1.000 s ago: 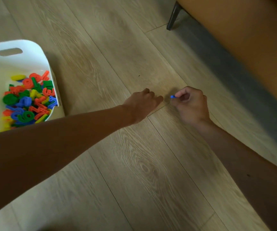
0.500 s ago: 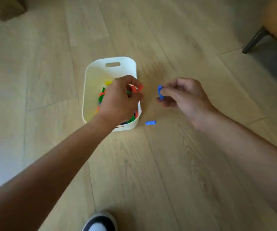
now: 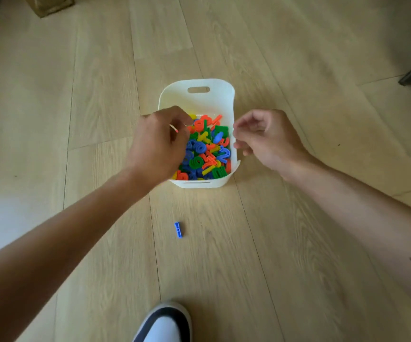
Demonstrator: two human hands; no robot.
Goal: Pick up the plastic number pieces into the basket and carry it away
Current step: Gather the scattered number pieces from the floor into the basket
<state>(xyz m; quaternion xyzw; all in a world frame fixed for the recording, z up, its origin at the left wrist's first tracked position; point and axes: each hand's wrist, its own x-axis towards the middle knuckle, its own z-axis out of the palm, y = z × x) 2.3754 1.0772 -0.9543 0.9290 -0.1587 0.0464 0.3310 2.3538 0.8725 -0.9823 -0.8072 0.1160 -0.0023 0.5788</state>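
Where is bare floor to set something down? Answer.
Bare wooden floor left of the white plastic basket and beyond it. Crowded: the basket, left hand and right hand at it; a blue plastic piece lies before it.

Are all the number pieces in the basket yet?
No, one blue piece lies on the floor outside the basket, between it and the shoe.
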